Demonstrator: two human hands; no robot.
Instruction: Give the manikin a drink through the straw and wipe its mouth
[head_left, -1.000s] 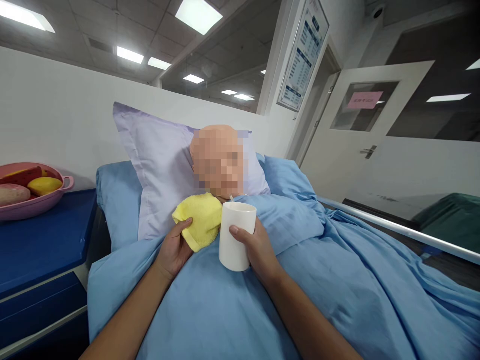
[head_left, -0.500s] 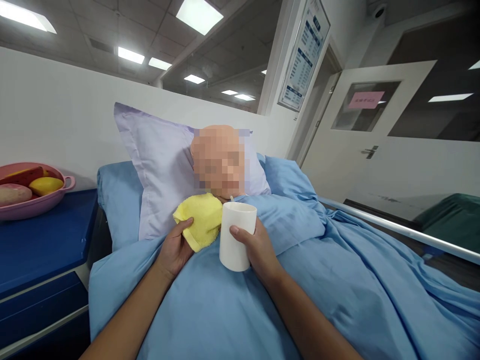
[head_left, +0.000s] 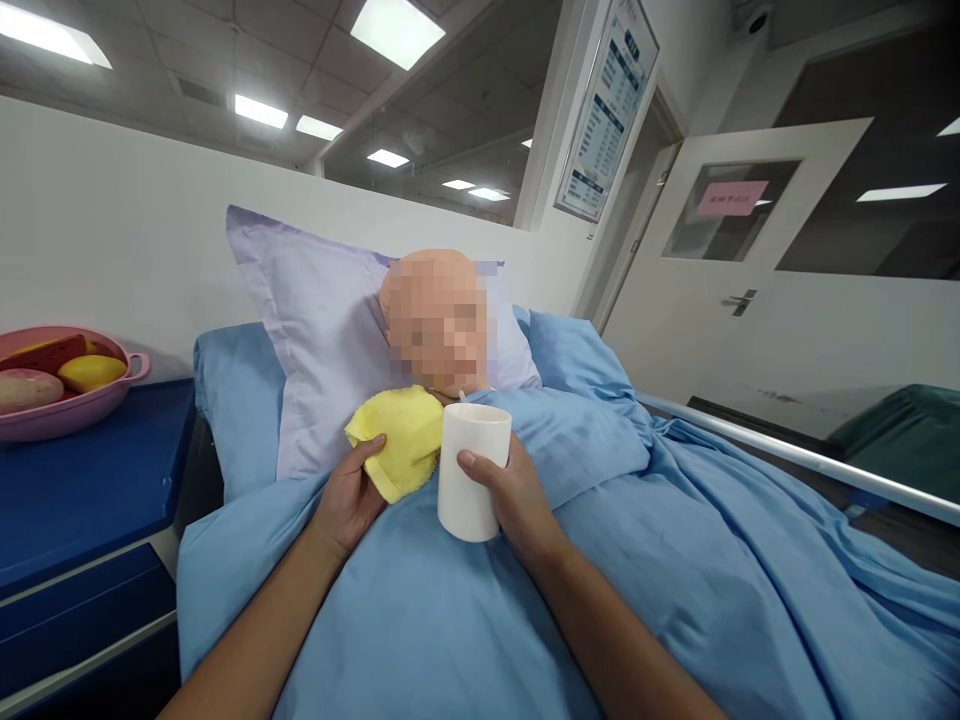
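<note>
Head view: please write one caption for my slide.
Left hand holds a yellow cloth and right hand a white cup, before a manikin's head on a lilac pillow.

Hospital-style training ward, manikin (head_left: 435, 315) in bed (head_left: 420, 640), side rail (head_left: 795, 456), bedside cabinet (head_left: 90, 490), wall chart (head_left: 609, 115)

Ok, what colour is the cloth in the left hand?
The cloth is yellow; it shows best in the head view.

Yellow cloth (head_left: 403, 440); white cup (head_left: 465, 492); plain blue quilt (head_left: 427, 620); pale lilac pillow (head_left: 326, 345).
</note>
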